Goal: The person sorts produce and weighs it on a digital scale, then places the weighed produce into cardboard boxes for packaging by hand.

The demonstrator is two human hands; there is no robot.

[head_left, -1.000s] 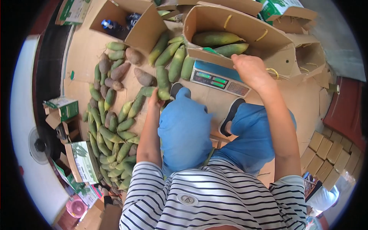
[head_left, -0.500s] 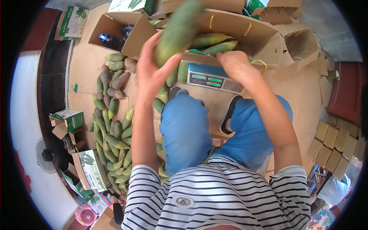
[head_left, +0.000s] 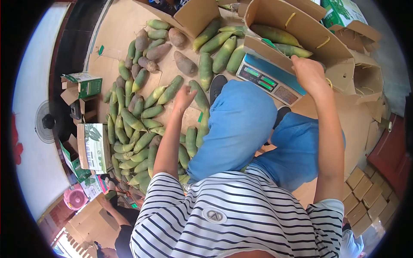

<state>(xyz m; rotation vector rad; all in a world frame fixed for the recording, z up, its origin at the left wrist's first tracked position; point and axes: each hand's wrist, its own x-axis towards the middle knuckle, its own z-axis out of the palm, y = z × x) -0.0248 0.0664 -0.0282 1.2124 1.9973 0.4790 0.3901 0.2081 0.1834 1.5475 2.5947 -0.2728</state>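
Note:
My left hand (head_left: pixel 184 99) is low over the floor, holding nothing, its fingers slightly curled and apart. It hovers between a green radish (head_left: pixel 171 89) on one side and another green radish (head_left: pixel 198 95) on the other. At the upper right, my right hand (head_left: pixel 307 72) grips the near edge of a long cardboard box (head_left: pixel 275 52). Two large green radishes show inside that box, one farther back (head_left: pixel 275 35) and one nearer (head_left: pixel 292 50). The box overhangs a digital scale (head_left: pixel 269 81) with lit green displays.
Many green radishes (head_left: pixel 129 120) cover the floor to my left, with several brownish ones (head_left: pixel 185 63) among them. A second open box (head_left: pixel 198 17) stands at the top. Printed cartons (head_left: pixel 94 148) and a fan (head_left: pixel 45 121) line the left. Another person's arm (head_left: pixel 114 210) shows lower left.
My left hand has come down from the box to the floor, and the large green radish it held is out of it. My right hand stays at the box edge. The view has shifted left.

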